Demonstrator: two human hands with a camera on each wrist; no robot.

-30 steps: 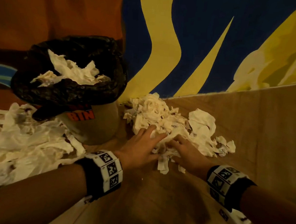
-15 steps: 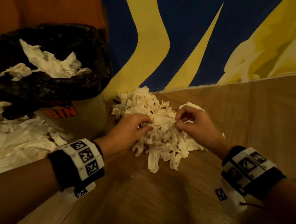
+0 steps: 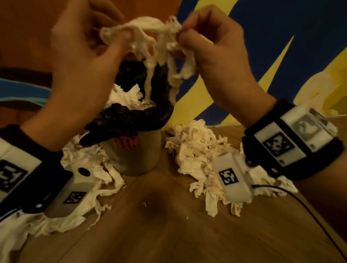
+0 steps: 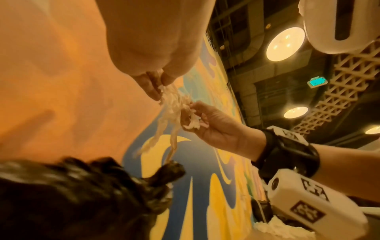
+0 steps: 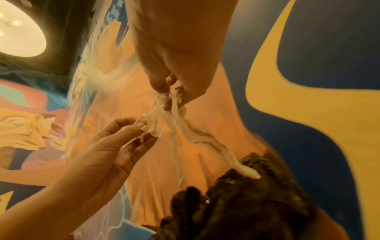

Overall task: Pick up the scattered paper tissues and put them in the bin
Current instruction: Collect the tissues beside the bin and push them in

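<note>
Both hands are raised above the bin (image 3: 138,149), a pale tub lined with a black bag (image 3: 132,118). My left hand (image 3: 114,26) and right hand (image 3: 184,31) each pinch one end of a stringy bunch of white tissues (image 3: 152,37). Its strands hang down into the bag's mouth, onto tissues lying inside (image 3: 125,97). The left wrist view shows my left hand (image 4: 158,87) and the bunch (image 4: 176,112) over the bag (image 4: 82,194). The right wrist view shows my right hand (image 5: 174,94) pinching the same bunch (image 5: 164,118), a strand touching the bag (image 5: 246,203).
A loose tissue pile (image 3: 195,153) lies on the wooden floor right of the bin. A larger pile (image 3: 77,196) spreads left of it. A painted wall (image 3: 277,46) stands close behind. A black cable (image 3: 306,214) trails from my right wrist.
Both hands gathered a bunch from the right pile, lifted it and carried it left to above the bin. The camera view has moved closer.
</note>
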